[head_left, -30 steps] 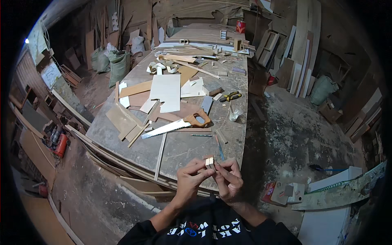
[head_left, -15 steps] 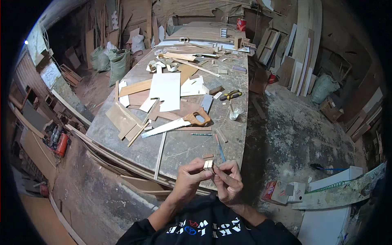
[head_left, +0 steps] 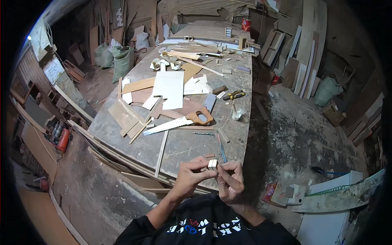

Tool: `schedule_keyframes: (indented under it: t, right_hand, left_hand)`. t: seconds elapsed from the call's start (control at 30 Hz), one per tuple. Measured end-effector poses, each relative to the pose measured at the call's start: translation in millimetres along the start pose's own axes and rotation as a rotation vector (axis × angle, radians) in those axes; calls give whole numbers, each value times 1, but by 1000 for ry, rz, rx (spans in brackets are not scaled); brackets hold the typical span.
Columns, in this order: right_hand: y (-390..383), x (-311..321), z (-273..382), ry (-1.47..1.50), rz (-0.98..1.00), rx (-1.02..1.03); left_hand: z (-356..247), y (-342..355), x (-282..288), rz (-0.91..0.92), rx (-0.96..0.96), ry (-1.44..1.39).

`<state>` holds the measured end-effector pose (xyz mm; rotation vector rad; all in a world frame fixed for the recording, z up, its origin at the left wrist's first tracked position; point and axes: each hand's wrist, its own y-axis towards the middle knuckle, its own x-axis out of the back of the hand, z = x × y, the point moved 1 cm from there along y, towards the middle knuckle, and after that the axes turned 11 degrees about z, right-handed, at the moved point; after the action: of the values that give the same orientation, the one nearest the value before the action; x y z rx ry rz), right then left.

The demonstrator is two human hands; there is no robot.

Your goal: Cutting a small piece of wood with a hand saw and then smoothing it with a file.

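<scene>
Near the bench's front edge, I pinch a small pale wooden block (head_left: pixel 212 164) between the fingers of my left hand (head_left: pixel 192 175) and my right hand (head_left: pixel 230 179). It looks like two pieces side by side. A small reddish wood strip (head_left: pixel 210 154) lies just behind it, beside a long, thin blue tool (head_left: pixel 223 151). A pencil (head_left: pixel 203 133), a handsaw (head_left: pixel 179 122) with an orange handle, yellow-black pliers (head_left: pixel 234 94) and a clear cup (head_left: pixel 237 114) with white content rest on the workbench (head_left: pixel 192 149).
Wood offcuts and a white board (head_left: pixel 167 90) cover much of the bench. Leaning boards (head_left: pixel 304 49) and sacks (head_left: pixel 122 63) stand along the walls. A red compressor (head_left: pixel 61 141) is at left, red-and-grey boxes (head_left: pixel 279 194) at lower right. The floor (head_left: pixel 298 130) runs along the bench's right.
Both hands keep hold of the block, its pale top now a little differently angled, with slight finger shifts. The whole view has moved slightly, so the bench appears farther right.
</scene>
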<state>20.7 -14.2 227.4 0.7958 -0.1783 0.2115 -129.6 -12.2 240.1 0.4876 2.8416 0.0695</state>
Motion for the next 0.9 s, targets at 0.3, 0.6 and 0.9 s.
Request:
schedule_keyframes:
  t: [0.3, 0.6, 0.9]
  right_hand:
    - [2, -1, 0, -28, -39, 11]
    - [1, 2, 1, -42, 21, -44]
    - [-4, 5, 3, -4, -4, 6]
  left_hand:
    - [4, 2, -4, -19, -16, -65]
    - [6, -2, -11, -82, -23, -169]
    - [7, -7, -16, -84, -50, -156]
